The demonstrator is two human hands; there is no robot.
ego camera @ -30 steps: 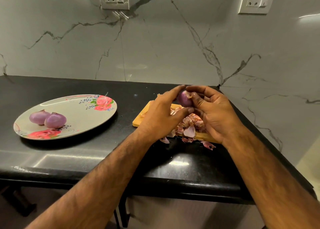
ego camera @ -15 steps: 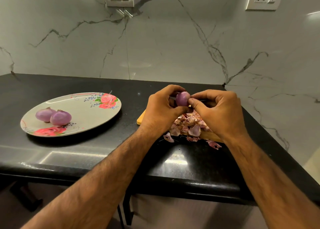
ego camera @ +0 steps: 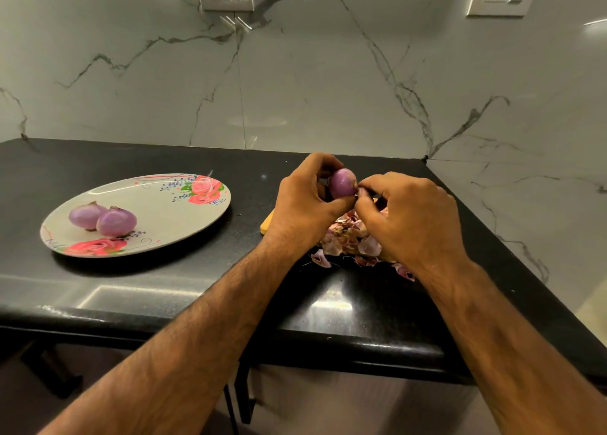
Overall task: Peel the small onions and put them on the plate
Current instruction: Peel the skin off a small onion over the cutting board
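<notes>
Onion (ego camera: 342, 183) between left hand (ego camera: 303, 204), right hand (ego camera: 410, 217)

purple onion (ego camera: 342, 183), rose-patterned plate (ego camera: 157, 211)

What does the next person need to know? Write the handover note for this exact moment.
Left hand: fingers curled round the third onion, held above the board.
Right hand: fingertips pinch that onion's right end.
Plate: on the counter to the left, with two peeled onions lying side by side and touching.
Board: under the hands, heaped with peels; a few lie on the counter.
Done: two onions peeled and on the plate.
Left: strip the last skin from the third onion and put it on the plate. No other onions in view.
</notes>
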